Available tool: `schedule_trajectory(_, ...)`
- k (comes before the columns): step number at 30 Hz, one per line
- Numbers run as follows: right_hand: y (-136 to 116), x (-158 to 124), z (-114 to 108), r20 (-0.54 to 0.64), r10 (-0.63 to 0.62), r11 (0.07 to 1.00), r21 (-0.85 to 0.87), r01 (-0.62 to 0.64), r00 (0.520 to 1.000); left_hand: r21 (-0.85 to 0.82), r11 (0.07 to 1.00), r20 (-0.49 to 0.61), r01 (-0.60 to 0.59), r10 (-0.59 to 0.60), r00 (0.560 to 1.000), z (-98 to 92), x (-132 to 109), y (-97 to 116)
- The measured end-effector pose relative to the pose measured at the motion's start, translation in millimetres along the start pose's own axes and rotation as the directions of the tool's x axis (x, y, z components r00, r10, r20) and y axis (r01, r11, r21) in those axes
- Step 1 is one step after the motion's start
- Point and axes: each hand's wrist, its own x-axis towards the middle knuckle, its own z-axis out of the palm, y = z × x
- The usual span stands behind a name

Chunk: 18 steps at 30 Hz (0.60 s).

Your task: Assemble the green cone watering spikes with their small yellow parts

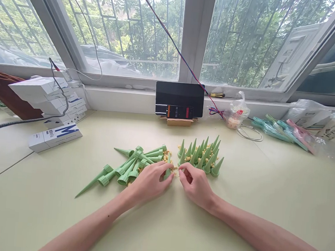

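My left hand (150,180) is closed around a green plastic cone spike (168,167), which stands upright between thumb and fingers. Close beside it, my right hand (195,184) pinches at a small yellow valve piece (176,168) by the spike's side; the fingertips partly cover it. To the left lies a loose heap of green spikes with ribbed caps (128,167), some crossing each other. Small yellow parts (168,155) lie at the heap's right edge. Just past my right hand, several green cones (201,156) stand point up in close rows, with yellow pieces among them.
A phone (179,112) showing a timer leans on a dark tablet (179,95) at the back. White boxes (55,136) are at the left. A plastic bag (239,110), a coiled white cable (250,133) and teal and pink items (284,132) lie back right.
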Motion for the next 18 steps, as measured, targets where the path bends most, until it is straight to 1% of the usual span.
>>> schedule_trajectory(4, -2.6, 0.4, -0.4, -0.041, -0.011, 1.0, 0.007, 0.012, 0.999, -0.024, 1.0, -0.036, 0.013, -0.014, 0.999, 1.0, 0.5, -1.9)
schedule_trajectory(10, -7.3, 0.8, -0.9, -0.117, -0.025, 1.0, 0.011, 0.027, 0.993, -0.104, 0.995, -0.141, -0.002, -0.013, 0.99, 1.2, 2.3, -3.4)
schedule_trajectory(14, -7.2, 0.3, -1.0, -0.15, -0.042, 0.998, 0.031, 0.047, 0.988, -0.239, 0.971, -0.183, -0.016, -0.029, 0.983, -0.3, 3.6, -1.0)
schedule_trajectory(18, -6.7, -1.1, -1.1, -0.189, -0.083, 0.995, 0.039, 0.092, 0.979, -0.393, 0.919, -0.15, 0.027, -0.093, 0.984, -3.4, 3.3, 3.4)
